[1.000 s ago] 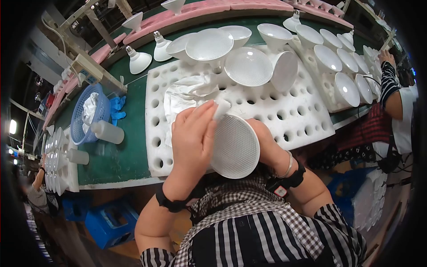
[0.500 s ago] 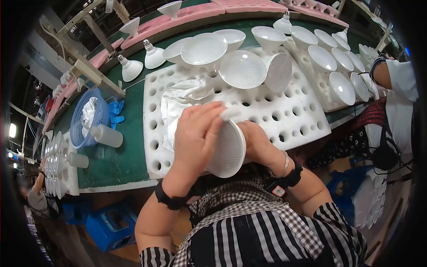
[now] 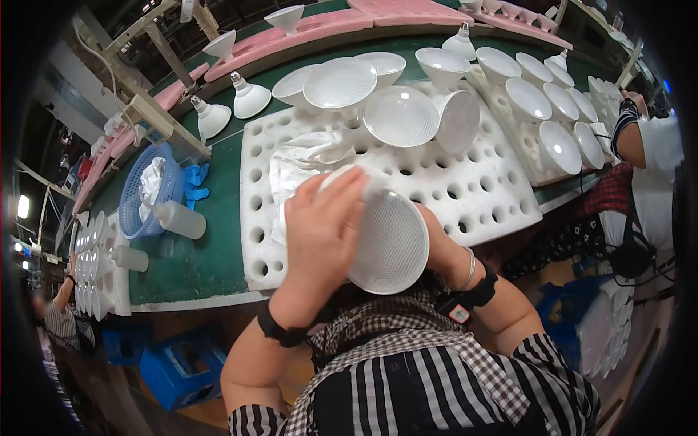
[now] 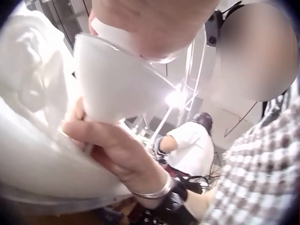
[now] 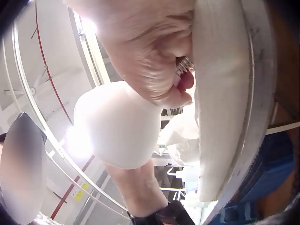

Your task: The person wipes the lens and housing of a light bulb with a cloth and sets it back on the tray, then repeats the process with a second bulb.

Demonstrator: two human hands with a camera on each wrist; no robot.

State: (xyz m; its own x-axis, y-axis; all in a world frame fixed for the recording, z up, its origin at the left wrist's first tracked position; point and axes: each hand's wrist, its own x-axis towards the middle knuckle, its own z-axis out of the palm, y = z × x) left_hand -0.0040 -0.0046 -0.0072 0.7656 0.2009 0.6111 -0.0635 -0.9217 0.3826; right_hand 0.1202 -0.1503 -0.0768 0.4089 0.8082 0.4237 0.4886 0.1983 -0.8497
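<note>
A white reflector lamp [image 3: 390, 243], its dimpled round face turned up, is between the two hands. The left hand [image 3: 323, 232] pinches a small white cloth [image 3: 367, 183] against the lamp's upper rim, slightly blurred. Behind the lamp, the right hand [image 3: 438, 243] grips its narrow end; in the right wrist view that hand [image 5: 150, 51] has its fingers curled round the metal screw base [image 5: 184, 64]. The left wrist view has the lamp's smooth white side [image 4: 112, 79] below the left hand [image 4: 150, 23], with the right hand [image 4: 117, 147] at the narrow end.
A white foam board [image 3: 291, 261] with holes carries a crumpled cloth [image 3: 309, 156] and several lamps [image 3: 401, 116]. At left are a blue basket [image 3: 131, 200], a blue glove [image 3: 195, 182] and bottles [image 3: 180, 219]. Another holed board with lamps [image 3: 528, 99] and a person [image 3: 654, 152] are at right.
The lamp's face first turned to a narrower angle, then swung back to show broadly. The left hand and its cloth shifted slightly along the rim. The person at right moved an arm.
</note>
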